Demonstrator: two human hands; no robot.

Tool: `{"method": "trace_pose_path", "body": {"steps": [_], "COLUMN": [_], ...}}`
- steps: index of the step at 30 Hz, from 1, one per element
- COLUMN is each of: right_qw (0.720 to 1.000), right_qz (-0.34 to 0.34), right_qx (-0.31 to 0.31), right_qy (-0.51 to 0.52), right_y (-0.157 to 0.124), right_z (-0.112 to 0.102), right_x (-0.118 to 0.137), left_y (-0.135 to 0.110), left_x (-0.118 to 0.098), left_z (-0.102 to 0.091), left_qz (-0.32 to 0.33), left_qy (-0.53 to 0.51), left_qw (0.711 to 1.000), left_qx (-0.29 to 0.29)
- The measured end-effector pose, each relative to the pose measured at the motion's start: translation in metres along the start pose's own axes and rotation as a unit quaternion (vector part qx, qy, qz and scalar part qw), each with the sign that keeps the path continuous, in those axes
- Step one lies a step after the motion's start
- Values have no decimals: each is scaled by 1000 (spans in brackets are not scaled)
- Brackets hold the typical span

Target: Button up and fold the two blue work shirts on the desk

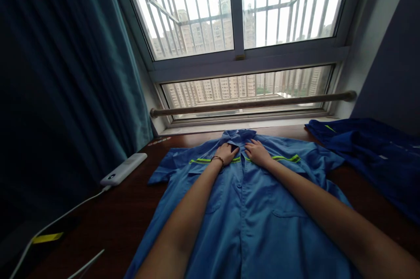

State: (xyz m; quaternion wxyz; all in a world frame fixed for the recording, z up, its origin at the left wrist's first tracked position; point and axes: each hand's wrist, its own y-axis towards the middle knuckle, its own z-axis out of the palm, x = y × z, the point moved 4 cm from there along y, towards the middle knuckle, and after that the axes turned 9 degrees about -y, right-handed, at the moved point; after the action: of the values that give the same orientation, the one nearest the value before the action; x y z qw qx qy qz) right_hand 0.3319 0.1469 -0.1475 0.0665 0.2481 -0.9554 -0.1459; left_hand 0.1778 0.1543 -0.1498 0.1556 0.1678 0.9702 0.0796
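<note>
A blue short-sleeved work shirt (226, 226) lies front up, spread out with its collar (241, 135) toward the window. Yellow-green stripes cross its chest, and a button shows on the front placket. My left hand (225, 153), with a bracelet at the wrist, rests on the chest just below the collar, its thumb apart from the fingers. On the other side of the placket, my right hand (258, 153) lies flat with its fingers spread. A small dark gap in the neck opening shows beside my left thumb.
A dark-blue folded garment (370, 152) lies at the right on the brown wooden table (121, 222). To the left are a white power bank (124, 169) with a white cable (70, 209) and a yellow strip (47, 238). A curtain (108, 73) and a barred window with a rail (256, 104) stand behind.
</note>
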Motion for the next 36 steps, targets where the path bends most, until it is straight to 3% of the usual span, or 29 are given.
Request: {"method": "trace_pose_path", "body": {"steps": [4,12,15,19,23,32,36], "right_qw": [997,997,997,999,999,992,989], "right_qz": [-24,-57,-53,-6,49,85,122], "right_qx": [-40,-28,-34,-29,-18,93,85], "right_qy": [-57,-55,-47,-18,-8,14,12], "right_y": [-10,-17,-19,-20,-23,-26,-25], "right_z": [-4,-15,-20,-23,-21,-24,-24], "right_x": [19,40,39,39,48,55,46], "left_y": [-3,-7,-5,-4,-5,-6,-6], "left_x": [-2,-15,-12,-6,-9,-9,-9], "left_z": [-2,-9,-8,-7,-11,-10,-10], "left_qz": [24,141,123,70,65,42,40], "left_qy": [-14,-150,-248,-382,-423,-418,-422], "left_qw": [999,976,959,921,897,900,897], "left_qx": [-24,-78,-52,39,109,118,123]}}
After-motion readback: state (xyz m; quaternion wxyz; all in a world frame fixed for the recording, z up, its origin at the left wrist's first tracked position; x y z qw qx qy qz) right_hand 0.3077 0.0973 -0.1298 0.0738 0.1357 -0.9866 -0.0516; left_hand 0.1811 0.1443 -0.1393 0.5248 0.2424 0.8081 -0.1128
